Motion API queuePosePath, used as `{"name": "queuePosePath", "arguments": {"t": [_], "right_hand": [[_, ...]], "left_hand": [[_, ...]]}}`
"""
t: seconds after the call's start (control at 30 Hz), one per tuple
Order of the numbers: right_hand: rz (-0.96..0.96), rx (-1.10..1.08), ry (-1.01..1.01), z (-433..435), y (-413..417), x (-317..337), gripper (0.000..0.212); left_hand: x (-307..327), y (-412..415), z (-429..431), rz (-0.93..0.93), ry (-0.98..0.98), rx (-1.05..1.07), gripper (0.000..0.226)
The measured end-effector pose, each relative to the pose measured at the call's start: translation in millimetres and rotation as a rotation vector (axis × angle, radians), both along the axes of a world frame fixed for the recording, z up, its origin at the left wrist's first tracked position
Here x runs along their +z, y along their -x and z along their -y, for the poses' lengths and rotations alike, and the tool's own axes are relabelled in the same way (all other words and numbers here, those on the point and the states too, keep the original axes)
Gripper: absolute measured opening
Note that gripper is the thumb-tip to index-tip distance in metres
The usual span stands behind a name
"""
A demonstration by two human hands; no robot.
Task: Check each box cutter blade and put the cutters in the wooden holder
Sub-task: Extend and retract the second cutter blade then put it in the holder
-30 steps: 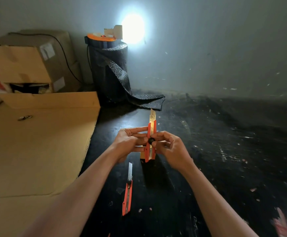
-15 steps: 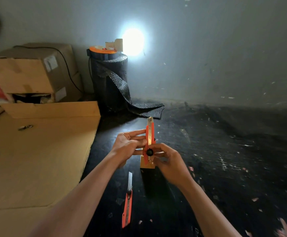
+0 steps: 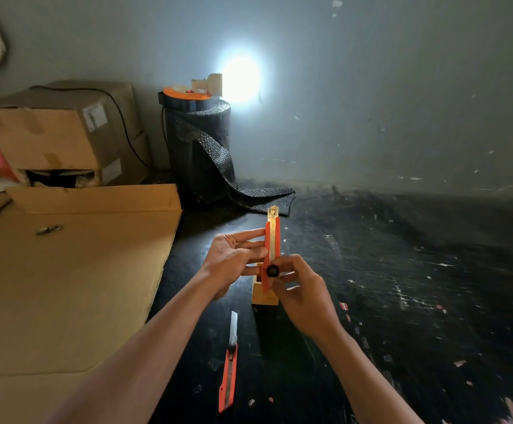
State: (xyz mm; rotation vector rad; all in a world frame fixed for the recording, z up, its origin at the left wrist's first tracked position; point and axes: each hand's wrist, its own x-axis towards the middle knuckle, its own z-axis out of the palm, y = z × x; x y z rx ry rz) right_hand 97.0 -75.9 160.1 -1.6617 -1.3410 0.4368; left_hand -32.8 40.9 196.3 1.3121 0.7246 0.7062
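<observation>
Both hands grip one orange box cutter (image 3: 272, 243) upright above the wooden holder (image 3: 264, 296): the left hand (image 3: 233, 260) pinches its body, the right hand (image 3: 302, 293) holds the lower end at the black knob (image 3: 271, 271). The holder is mostly hidden behind them. A second cutter (image 3: 229, 367) lies on the dark worktop (image 3: 402, 301), blade out.

A storeroom or packing workshop: a bare grey wall (image 3: 371, 87), a scuffed black floor (image 3: 417, 286) flecked with scraps, flattened cardboard sheets (image 3: 65, 286), a taped shipping carton (image 3: 59, 133), a roll of black bubble wrap (image 3: 200, 148), and a single small lamp (image 3: 213, 84) glaring against the wall.
</observation>
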Motion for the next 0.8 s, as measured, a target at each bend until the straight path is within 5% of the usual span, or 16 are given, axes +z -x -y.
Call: {"name": "queuePosePath", "arguments": {"t": [0.23, 0.43, 0.67, 0.8], "right_hand": [[0.009, 0.024, -0.044, 4, 1, 5, 0.049], [-0.011, -0.031, -0.019, 1, -3, 8, 0.027], [0.048, 0.085, 0.032, -1, -12, 8, 0.042], [0.059, 0.076, 0.066, -7, -15, 9, 0.030]], "left_hand": [[-1, -3, 0, 0.010, 0.006, -0.007, 0.036], [0, -6, -1, 0.012, 0.005, -0.006, 0.038], [0, -6, -4, 0.002, -0.001, 0.011, 0.037], [-2, -6, -6, 0.001, 0.009, 0.024, 0.038]]}}
